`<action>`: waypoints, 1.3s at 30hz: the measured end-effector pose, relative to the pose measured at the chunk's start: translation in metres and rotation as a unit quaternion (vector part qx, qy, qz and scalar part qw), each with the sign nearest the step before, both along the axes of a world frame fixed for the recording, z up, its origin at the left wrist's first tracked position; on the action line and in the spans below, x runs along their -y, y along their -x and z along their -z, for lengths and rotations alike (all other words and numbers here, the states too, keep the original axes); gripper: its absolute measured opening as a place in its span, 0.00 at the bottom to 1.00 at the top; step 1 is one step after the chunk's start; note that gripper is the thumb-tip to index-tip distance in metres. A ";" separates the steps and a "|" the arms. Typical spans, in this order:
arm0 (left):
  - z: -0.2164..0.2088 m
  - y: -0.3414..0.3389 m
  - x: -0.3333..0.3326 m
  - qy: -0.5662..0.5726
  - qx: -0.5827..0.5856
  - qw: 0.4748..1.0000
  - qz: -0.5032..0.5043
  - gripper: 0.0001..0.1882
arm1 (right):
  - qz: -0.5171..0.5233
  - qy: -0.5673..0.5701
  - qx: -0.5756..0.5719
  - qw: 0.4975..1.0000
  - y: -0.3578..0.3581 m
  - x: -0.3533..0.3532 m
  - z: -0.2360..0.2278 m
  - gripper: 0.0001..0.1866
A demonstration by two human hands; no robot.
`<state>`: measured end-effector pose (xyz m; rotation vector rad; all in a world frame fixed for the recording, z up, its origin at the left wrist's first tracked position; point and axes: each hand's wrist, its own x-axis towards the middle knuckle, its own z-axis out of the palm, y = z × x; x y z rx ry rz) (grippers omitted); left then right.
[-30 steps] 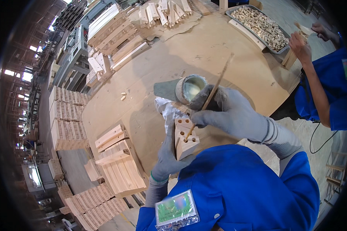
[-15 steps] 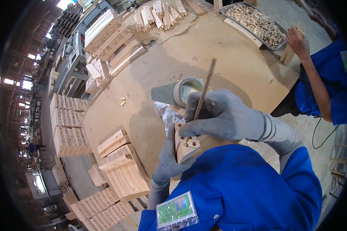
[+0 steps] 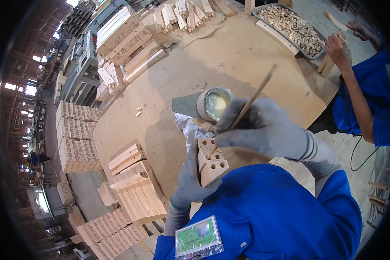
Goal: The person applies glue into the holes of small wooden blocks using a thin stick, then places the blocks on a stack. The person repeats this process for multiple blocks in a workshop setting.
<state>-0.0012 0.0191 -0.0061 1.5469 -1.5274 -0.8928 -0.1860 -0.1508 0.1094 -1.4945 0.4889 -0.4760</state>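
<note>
Tabletop (image 3: 247,56), broad, tan, smooth sheet covering, torn and scuffed in places. Wooden blocks (image 3: 215,171), pale, square-edged, grouped, with round drilled holes in the upper faces: located at the table's near side, before the wearer's blue-clad torso. Left hand (image 3: 188,177), grey knit glove: fingers closed along the blocks' left side, thumb across the near end. Right hand (image 3: 264,130), similar glove, darkened at the fingers: thumb and fingers pinched together on a thin wooden stick (image 3: 263,82), slanted, its lower tip at a hole; depth of entry cannot be told. Pot (image 3: 202,105), round-mouthed, crusted rim, pale liquid inside, just beyond the blocks. Cloth (image 3: 186,128), white, crumpled, beside the pot. Tray (image 3: 320,55), metallic, shallow, heaped with short cylindrical pegs (image 3: 292,28). Strips (image 3: 138,197), straight, light-grained, stacked at left.
</note>
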 end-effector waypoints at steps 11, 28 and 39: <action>-0.001 0.002 -0.004 0.015 0.048 0.999 -0.009 0.58 | 0.001 -0.045 0.006 0.999 0.005 0.003 0.000 0.09; -0.008 0.005 -0.008 0.023 0.078 0.997 -0.015 0.58 | 0.042 0.020 -0.073 0.996 0.006 0.009 -0.002 0.09; -0.013 0.006 -0.007 0.031 0.062 0.998 0.010 0.55 | 0.014 0.076 -0.048 0.996 0.003 0.010 0.002 0.10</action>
